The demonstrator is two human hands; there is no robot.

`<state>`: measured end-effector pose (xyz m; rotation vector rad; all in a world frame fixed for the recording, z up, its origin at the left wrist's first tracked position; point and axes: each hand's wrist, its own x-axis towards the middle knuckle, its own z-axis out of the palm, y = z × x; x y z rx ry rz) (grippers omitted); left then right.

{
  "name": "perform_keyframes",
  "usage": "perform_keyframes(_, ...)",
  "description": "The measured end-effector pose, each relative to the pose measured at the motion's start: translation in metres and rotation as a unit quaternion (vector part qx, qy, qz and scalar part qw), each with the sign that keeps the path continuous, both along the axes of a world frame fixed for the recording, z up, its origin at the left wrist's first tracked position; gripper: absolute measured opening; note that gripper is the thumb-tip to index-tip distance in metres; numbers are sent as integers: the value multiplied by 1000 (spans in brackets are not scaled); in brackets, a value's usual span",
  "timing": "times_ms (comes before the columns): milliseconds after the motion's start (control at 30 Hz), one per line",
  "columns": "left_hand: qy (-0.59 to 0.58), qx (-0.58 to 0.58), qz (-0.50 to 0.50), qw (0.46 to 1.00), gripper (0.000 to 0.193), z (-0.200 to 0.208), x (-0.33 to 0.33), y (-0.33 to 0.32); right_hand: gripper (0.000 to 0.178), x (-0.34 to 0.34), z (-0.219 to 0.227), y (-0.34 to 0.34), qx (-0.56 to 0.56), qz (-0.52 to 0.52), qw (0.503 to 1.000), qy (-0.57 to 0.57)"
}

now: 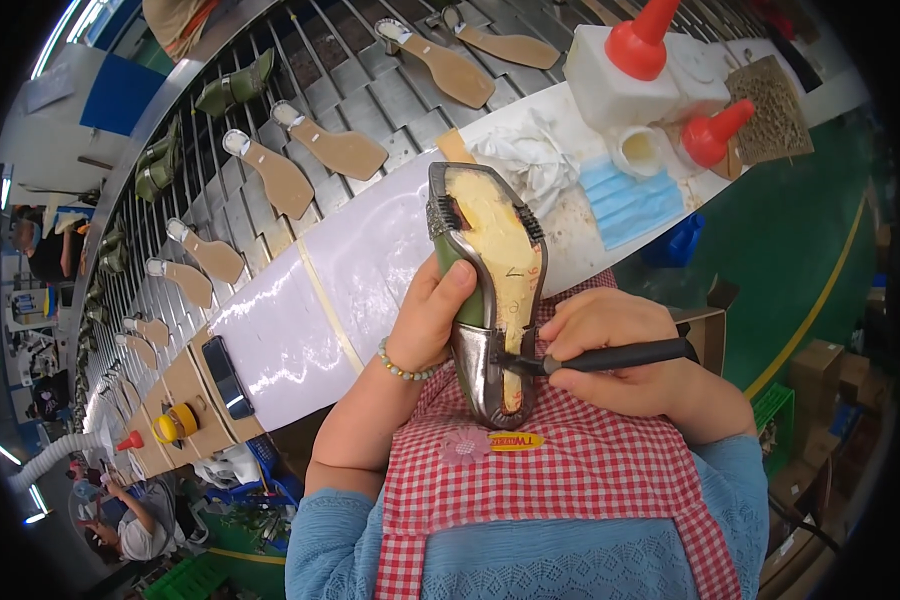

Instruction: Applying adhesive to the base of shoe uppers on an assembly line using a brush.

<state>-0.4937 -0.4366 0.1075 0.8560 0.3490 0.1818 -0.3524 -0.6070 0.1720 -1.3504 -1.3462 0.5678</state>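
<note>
Green-sided, an upturned shoe (500, 290) lay at the view's centre, its waisted, pale-yellow underside exposed, gripped by the left hand (428, 315). The right hand (615, 330) pinched a smooth black brush (635, 356), bristles at the silvery heel end; flat tan soles (273, 182) lay toward ten o'clock, crumpled white tissue (532, 160) toward one.

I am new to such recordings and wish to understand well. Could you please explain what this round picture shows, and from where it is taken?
No machine here: one person works bare-handed. A wide camera on the head looks down, so straight edges bend. The left hand holds a green shoe, underside facing the camera; the right hand holds a black tool, tip at the underside. On the pale table lie a blue mask and a phone; beyond, brown insoles rest on metal slats.
</note>
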Motion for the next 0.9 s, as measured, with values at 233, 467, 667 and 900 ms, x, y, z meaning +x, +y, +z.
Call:
perform_keyframes(233, 4, 5, -4, 1000, 60, 2, -2, -3, 16, 0, -1, 0, -62, 31, 992, 101)
perform_keyframes(467, 9, -6, 2, 1000, 59, 1, -5, 0, 18, -5, 2, 2, -3, 27, 1000, -13)
perform_keyframes(667, 5, 0, 36, 999, 58, -5, -11, 5, 14, -1, 5, 3, -30, 117, 990, 72)
perform_keyframes(900, -1, 276, 268, 923, 69, -33, -42, 14, 18, 6, -14, 5, 42, -102, 922, 372)
